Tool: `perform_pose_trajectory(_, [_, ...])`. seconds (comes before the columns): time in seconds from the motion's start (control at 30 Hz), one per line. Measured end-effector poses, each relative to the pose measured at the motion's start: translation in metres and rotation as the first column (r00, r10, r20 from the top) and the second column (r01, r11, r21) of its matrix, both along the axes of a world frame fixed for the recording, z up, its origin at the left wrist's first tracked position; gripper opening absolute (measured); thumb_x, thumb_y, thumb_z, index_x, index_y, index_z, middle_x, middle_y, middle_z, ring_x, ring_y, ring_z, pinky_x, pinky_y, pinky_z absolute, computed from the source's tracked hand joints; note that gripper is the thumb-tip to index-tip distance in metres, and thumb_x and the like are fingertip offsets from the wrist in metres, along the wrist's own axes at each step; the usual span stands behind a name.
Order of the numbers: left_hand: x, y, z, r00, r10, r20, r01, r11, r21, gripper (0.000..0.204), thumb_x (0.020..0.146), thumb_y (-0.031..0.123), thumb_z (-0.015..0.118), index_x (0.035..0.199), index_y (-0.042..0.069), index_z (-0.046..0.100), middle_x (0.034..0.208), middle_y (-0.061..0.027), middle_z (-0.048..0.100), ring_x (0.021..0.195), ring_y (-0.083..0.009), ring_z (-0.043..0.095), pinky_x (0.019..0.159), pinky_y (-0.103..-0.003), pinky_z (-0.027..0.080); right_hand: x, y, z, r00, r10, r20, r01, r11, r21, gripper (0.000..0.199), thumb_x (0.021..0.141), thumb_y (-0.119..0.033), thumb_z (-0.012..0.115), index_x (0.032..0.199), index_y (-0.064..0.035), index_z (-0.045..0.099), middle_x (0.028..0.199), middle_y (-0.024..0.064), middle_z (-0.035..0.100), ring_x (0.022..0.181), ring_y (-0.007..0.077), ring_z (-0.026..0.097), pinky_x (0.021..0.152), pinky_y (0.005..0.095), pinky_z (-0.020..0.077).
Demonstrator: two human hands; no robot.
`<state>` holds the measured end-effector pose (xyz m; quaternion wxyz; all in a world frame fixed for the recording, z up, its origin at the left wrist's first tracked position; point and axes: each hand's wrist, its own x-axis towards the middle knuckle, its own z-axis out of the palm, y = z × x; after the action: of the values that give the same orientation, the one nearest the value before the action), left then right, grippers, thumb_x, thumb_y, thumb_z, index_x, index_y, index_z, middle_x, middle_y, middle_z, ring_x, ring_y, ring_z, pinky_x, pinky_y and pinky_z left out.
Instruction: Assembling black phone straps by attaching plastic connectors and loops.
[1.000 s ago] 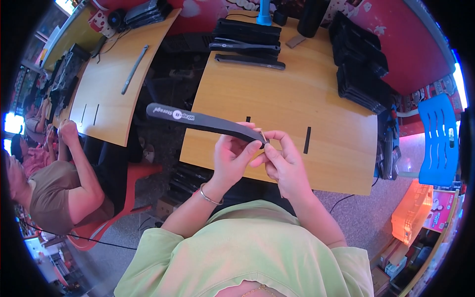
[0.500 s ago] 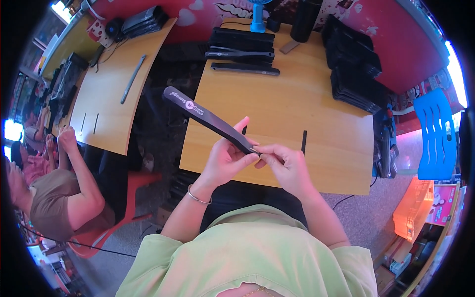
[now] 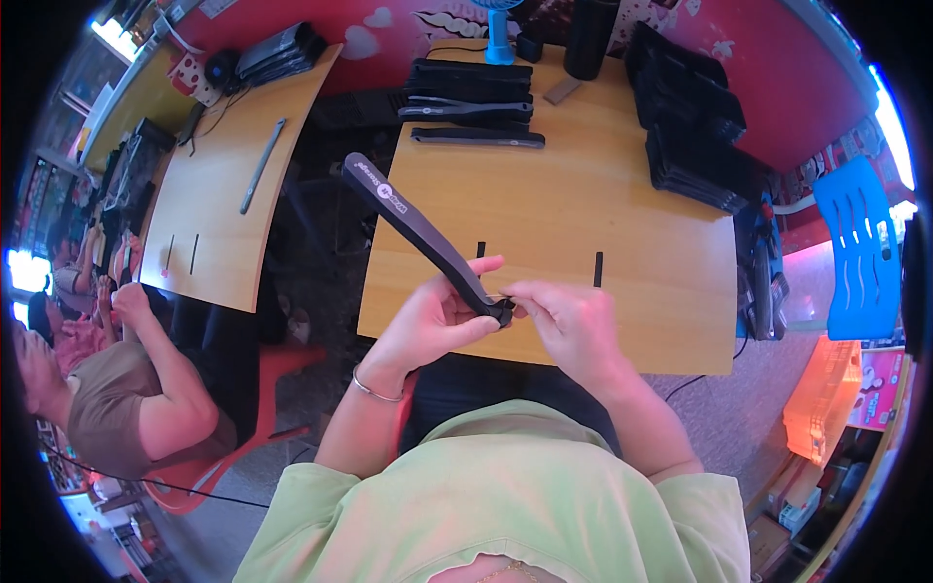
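My left hand [image 3: 428, 323] is closed round the near end of a long black and grey strap [image 3: 431, 243], folded flat with white print and a round white mark. Its far end sticks up and away to the left, above the table. My right hand [image 3: 578, 325] is pinched at the strap's near end, where a thin yellowish strand [image 3: 497, 295] runs to the fingertips. The fingers partly hide this strand. Both hands are over the front edge of the wooden table [image 3: 554, 214].
Similar straps [image 3: 471, 112] lie stacked at the back of the table, near a blue fan [image 3: 499, 44] and a black cylinder [image 3: 589, 39]. Black packs [image 3: 695, 165] are piled at the right. On the left, a person [image 3: 136, 389] sits at another table [image 3: 209, 194]. An orange crate [image 3: 821, 398] stands at right.
The strap has tilted steeper, its far end moving slightly right and up. My right fingers have shifted slightly at its near end, and the yellowish strand now stretches between strap and fingers.
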<state>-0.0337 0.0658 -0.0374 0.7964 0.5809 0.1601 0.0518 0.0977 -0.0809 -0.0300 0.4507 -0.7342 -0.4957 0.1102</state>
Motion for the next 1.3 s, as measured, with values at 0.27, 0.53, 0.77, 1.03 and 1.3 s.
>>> perform_pose_trajectory(0.27, [0.005, -0.004, -0.003, 0.993, 0.03, 0.117, -0.014, 0.991, -0.129, 0.062, 0.079, 0.005, 0.069, 0.133, -0.003, 0.04, 0.099, -0.006, 0.061, 0.094, -0.0191, 0.065, 0.087, -0.032, 0.051, -0.002, -0.002, 0.012, 0.98, 0.016, 0.196, -0.031, 0.997, 0.07, 0.017, 0.079, 0.001, 0.064, 0.094, -0.0057, 0.067, 0.077, 0.0088, 0.069, 0.067, 0.0209, 0.068, 0.058, 0.0283, 0.052])
perform_pose_trajectory(0.53, [0.014, -0.026, -0.019, 0.963, 0.241, 0.122, -0.201, 0.941, -0.274, 0.058, 0.08, 0.011, 0.072, 0.129, -0.003, 0.042, 0.099, -0.0038, 0.059, 0.092, -0.014, 0.062, 0.082, -0.028, 0.052, -0.009, -0.003, 0.008, 0.951, -0.105, 0.292, 0.076, 0.991, 0.108, 0.024, 0.081, -0.006, 0.064, 0.103, -0.0144, 0.063, 0.07, 0.0042, 0.065, 0.06, 0.0202, 0.064, 0.051, 0.0313, 0.0481])
perform_pose_trajectory(0.77, [0.013, -0.02, -0.013, 0.977, 0.127, 0.172, -0.125, 0.992, -0.018, 0.058, 0.082, 0.003, 0.069, 0.131, -0.001, 0.039, 0.094, -0.0019, 0.059, 0.089, -0.0086, 0.06, 0.08, -0.022, 0.049, -0.009, -0.008, 0.007, 0.978, -0.061, -0.201, 0.069, 0.997, 0.031, 0.016, 0.083, 0.001, 0.063, 0.098, -0.005, 0.065, 0.074, 0.008, 0.066, 0.063, 0.0147, 0.065, 0.055, 0.0243, 0.049])
perform_pose_trajectory(1.03, [0.0, -0.02, -0.011, 0.984, -0.179, 0.011, 0.179, 0.977, -0.119, 0.054, 0.082, 0.003, 0.069, 0.13, 0.0, 0.043, 0.093, 0.0002, 0.056, 0.083, -0.0062, 0.057, 0.08, -0.022, 0.048, 0.015, -0.008, 0.013, 0.981, -0.191, 0.032, 0.187, 0.976, 0.114, 0.016, 0.081, 0.0, 0.064, 0.096, -0.0064, 0.065, 0.073, 0.0091, 0.067, 0.062, 0.0173, 0.066, 0.056, 0.028, 0.0507])
perform_pose_trajectory(1.3, [-0.012, -0.017, -0.027, 0.984, -0.174, 0.033, 0.177, 0.975, -0.137, 0.025, 0.083, 0.002, 0.061, 0.104, 0.002, 0.05, 0.096, -0.0046, 0.058, 0.08, -0.0112, 0.057, 0.073, -0.027, 0.048, 0.044, -0.013, 0.04, 0.969, -0.012, 0.247, 0.024, 0.999, -0.045, 0.014, 0.082, -0.005, 0.063, 0.096, -0.0093, 0.066, 0.067, 0.006, 0.064, 0.06, 0.0179, 0.064, 0.054, 0.028, 0.0482])
